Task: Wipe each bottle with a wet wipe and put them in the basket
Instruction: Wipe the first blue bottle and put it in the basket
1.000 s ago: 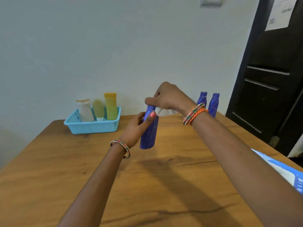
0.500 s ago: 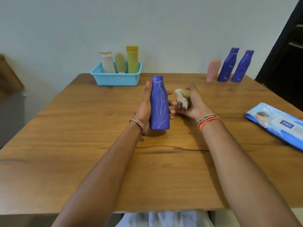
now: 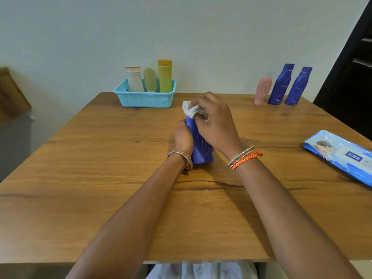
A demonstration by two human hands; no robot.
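Head view: left hand [image 3: 183, 137] grips blue bottle [image 3: 201, 150]; right hand [image 3: 215, 123] clutches wet wipe [image 3: 191, 110] over its top. Best rotate bottle, wiping downward.

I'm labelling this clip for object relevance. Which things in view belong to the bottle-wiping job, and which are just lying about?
Part of the job:
- blue bottle, gripped by left hand
- wet wipe, held by right hand
- basket holding three bottles
- pink bottle
- two blue bottles by the wall
- wipes pack

Just there:
- table
- dark door
- brown object at the left edge
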